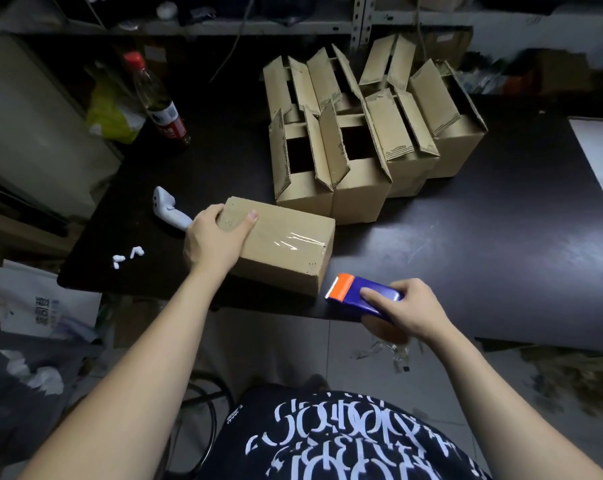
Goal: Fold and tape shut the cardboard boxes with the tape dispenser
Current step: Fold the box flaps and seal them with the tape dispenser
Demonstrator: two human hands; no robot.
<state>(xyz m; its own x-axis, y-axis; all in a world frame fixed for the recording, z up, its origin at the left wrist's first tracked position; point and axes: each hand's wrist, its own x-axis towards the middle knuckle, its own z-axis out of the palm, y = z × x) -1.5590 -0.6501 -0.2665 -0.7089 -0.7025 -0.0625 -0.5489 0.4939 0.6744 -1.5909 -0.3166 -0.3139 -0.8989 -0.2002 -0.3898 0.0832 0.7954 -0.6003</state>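
1. On the dark tabletop's (483,237) near edge lies the closed brown cardboard box (279,251), with a clear tape strip glinting on top. The left hand (217,237) clamps its far-left corner, thumb on top.
2. The right hand (407,306) is wrapped round the blue-and-orange tape dispenser (359,294), just off the box's near-right corner, hands well apart.
3. Risk: I can't tell whether the tape is cut. If not, pulling away could peel the strip.
4. Risk: the box sits close to the table edge, so a hard push could tip it off.
5. Risk: the white handheld device (170,211) beside the left wrist could get shoved.
6. Risk: the open-flapped cardboard boxes (362,133) stand crowded behind, and a careless reach could topple them.
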